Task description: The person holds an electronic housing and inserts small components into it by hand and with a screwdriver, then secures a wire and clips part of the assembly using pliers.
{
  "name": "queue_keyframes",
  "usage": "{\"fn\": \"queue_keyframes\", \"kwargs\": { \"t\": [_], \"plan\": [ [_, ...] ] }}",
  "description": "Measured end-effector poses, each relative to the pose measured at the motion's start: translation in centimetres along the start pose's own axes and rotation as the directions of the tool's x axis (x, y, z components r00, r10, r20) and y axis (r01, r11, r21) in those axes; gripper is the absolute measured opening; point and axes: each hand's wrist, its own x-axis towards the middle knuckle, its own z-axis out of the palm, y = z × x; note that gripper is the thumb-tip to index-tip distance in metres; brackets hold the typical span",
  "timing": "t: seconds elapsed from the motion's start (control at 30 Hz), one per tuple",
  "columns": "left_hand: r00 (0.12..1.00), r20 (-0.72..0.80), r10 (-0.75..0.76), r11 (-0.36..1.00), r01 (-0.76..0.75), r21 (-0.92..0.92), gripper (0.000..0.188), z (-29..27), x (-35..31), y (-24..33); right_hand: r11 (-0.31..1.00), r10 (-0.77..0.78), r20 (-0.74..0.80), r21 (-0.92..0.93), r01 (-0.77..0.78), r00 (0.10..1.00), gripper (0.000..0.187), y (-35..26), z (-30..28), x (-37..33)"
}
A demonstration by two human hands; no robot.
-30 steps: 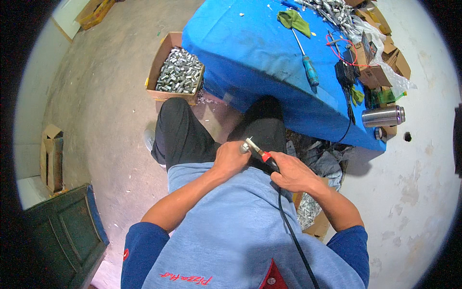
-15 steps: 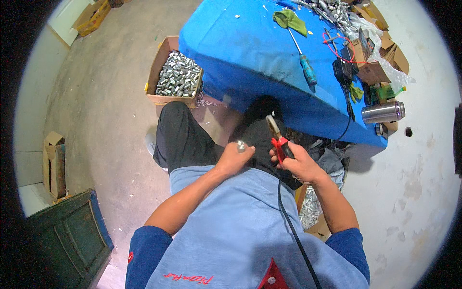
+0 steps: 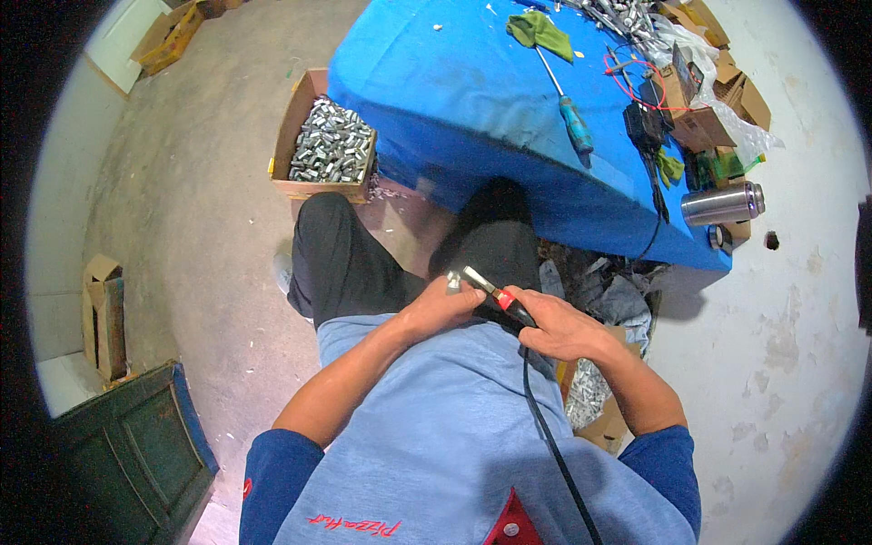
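My left hand (image 3: 438,309) is closed above my lap around a small silvery metal piece (image 3: 453,281), whose end sticks up past the fingers. The pliers (image 3: 509,304) with red and black handles are gripped in my right hand (image 3: 565,329). Their metal jaws point up and left, close by the metal piece; whether they touch it I cannot tell. My right fingers wrap the handles and hide part of them. A black cord (image 3: 547,427) runs down over the apron (image 3: 409,409) from beneath my right hand.
An open cardboard box (image 3: 309,189) of small metal cylinders stands left of the blue-covered table (image 3: 436,82). On the table lie a screwdriver (image 3: 576,127), a green cloth (image 3: 541,34), black adapters (image 3: 643,127) and a steel flask (image 3: 724,204). Cartons (image 3: 704,127) line the wall side.
My right hand has swung the pliers down and left, bringing the jaws beside the metal piece. The left hand stays nearly where it was, still holding the piece.
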Motion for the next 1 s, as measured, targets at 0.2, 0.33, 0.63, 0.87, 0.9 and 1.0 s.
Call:
{"fn": "queue_keyframes", "kwargs": {
  "t": [0.2, 0.33, 0.63, 0.87, 0.9, 1.0],
  "plan": [
    [0.999, 0.027, 0.031, 0.999, -0.03, -0.035, 0.031, 0.1, -0.1, 0.0, 0.998, -0.05, 0.063, -0.025, 0.052, 0.997, 0.051, -0.2, -1.1, -0.2],
    [0.997, 0.066, 0.03, 0.999, -0.029, -0.018, 0.039, -0.1, -0.1, 0.1, 0.998, -0.065, 0.132, 0.004, 0.065, 0.989, 0.052, -0.4, -2.4, 0.2],
    [1.0, 0.011, -0.01, 1.0, 0.01, -0.027, 0.027, 0.5, -0.2, 0.6, 0.984, 0.105, 0.235, -0.165, -0.067, 0.966, 0.043, -3.0, -3.9, 0.4],
    [1.0, -0.016, 0.01, 1.0, -0.009, 0.022, 0.022, 0.2, -0.2, 0.6, 0.963, 0.111, 0.14, -0.26, -0.071, 0.984, 0.044, -3.2, -2.0, 0.5],
    [1.0, -0.023, 0.01, 0.999, -0.009, 0.035, 0.022, 0.3, -0.2, 0.5, 0.959, 0.106, 0.128, -0.274, -0.068, 0.986, 0.044, -3.3, -2.0, 0.4],
    [0.999, -0.032, 0.009, 0.998, -0.006, 0.066, 0.02, 0.2, -0.1, 0.4, 0.969, 0.116, 0.155, -0.237, -0.077, 0.981, 0.043, -3.2, -2.0, 0.5]
  ]
}}
